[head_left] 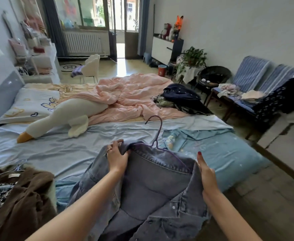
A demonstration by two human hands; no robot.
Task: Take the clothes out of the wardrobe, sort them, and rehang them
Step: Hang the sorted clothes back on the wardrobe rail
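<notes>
A person's two bare arms reach in from the bottom of the frame over a bed [59, 153] covered in a pale blue sheet. Both hands hold a grey-blue denim jacket [153, 185] at lower centre, spread on a thin purple wire hanger [157, 134] whose hook rises above the collar. The left hand [115, 158], wearing a ring, is clenched on the jacket's shoulder at the collar; the right hand [207, 173] grips the opposite shoulder edge, thumb up.

At lower left, touching the frame edge, lies a brown garment [22, 202] on a pale hanger, over a leopard-print piece. A light blue garment [212, 145] lies flat at centre right, just beyond the jacket. Further up the bed are a white goose plush [64, 115], a rumpled pink quilt [130, 96] and — at the bed's right edge — a dark heap of clothes [181, 100].

Right of the bed, bare floor runs along a blue-striped bench [254, 79] holding folded clothes. The sheet between plush and jacket is open.
</notes>
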